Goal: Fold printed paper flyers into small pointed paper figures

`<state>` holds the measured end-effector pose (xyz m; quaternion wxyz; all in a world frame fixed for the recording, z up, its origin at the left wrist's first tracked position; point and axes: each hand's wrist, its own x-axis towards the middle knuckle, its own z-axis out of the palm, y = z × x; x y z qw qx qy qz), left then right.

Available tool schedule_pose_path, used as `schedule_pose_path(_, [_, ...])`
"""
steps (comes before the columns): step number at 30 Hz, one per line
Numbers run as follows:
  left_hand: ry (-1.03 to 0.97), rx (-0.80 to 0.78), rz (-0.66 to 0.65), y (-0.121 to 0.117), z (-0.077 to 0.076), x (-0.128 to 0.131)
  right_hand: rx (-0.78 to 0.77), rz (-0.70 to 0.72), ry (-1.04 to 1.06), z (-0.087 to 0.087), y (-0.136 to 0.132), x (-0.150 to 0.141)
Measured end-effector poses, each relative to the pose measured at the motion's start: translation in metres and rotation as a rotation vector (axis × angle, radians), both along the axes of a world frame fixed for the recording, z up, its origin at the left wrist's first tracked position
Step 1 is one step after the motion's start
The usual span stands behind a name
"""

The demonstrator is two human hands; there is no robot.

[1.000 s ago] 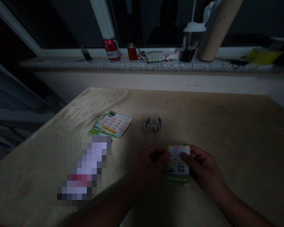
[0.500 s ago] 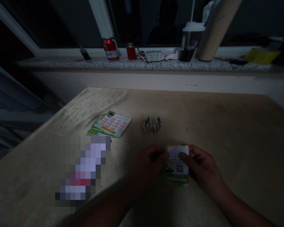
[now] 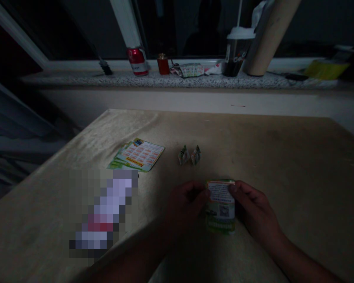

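Note:
Between my two hands is a green and white printed card [image 3: 220, 216] with a QR code, its printed side toward me. My left hand [image 3: 187, 202] pinches its upper left edge between thumb and fingers. At the upper right corner my right hand [image 3: 255, 204] grips it, the thumb on the front and the fingers partly hidden behind. Beyond the hands stand two small folded paper pieces [image 3: 183, 155], side by side on the table. A fanned stack of similar printed cards [image 3: 143, 154] lies to the left.
A blurred-out pale object [image 3: 112, 208] lies left of my forearm on the table [image 3: 253, 149]. Along the granite windowsill [image 3: 194, 81] stand a red can [image 3: 137, 62], a small red jar [image 3: 163, 65], a lidded drink cup [image 3: 237, 51] and a cardboard tube [image 3: 268, 39].
My right thumb has slid from the middle of the card's front to its upper right edge. The card's lower end sits slightly nearer me. The left hand has hardly moved.

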<state>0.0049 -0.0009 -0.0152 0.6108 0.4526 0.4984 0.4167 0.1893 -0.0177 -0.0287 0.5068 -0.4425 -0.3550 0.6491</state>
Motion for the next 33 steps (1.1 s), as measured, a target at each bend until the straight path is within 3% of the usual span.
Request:
schedule_pose_path(23, [-0.035,-0.068,0.071,0.004,0.005,-0.002,0.033,-0.125,-0.257,0.014,0.001,-0.002])
schedule_pose_path(33, [-0.039,-0.041,0.081,0.003,0.006,-0.003,0.049,-0.095,-0.251,0.005,0.001,0.005])
